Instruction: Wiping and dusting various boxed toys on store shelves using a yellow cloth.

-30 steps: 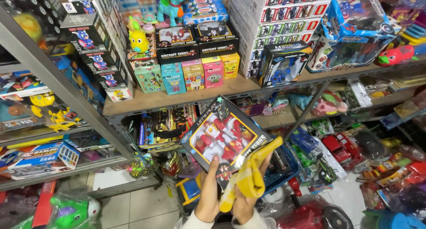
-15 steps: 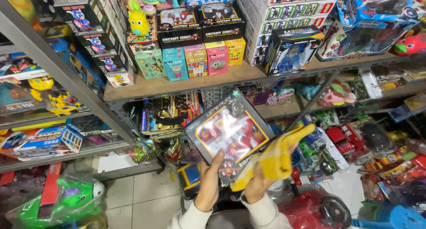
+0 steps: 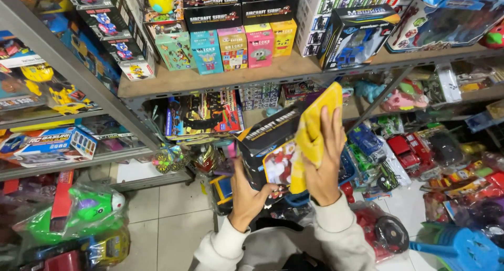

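I hold a black toy box point(image 3: 270, 147) with a clear front window showing red toys, tilted up in front of me. My left hand point(image 3: 247, 197) grips its lower left corner from below. My right hand point(image 3: 324, 163) presses a yellow cloth point(image 3: 315, 129) flat against the box's right side, fingers spread over the cloth. The cloth hides most of the box's window.
A wooden shelf point(image 3: 210, 79) just behind holds small coloured boxes point(image 3: 231, 48) and a black and blue toy box point(image 3: 357, 34). A grey metal upright point(image 3: 79, 76) slants at left. Bagged toys point(image 3: 79, 213) lie on the tiled floor point(image 3: 163, 229); red and blue toys point(image 3: 451, 208) crowd the right.
The box has turned so its dark side faces up. My right hand moved from under the box onto its face, laying the yellow cloth flat on it. The view has moved closer.
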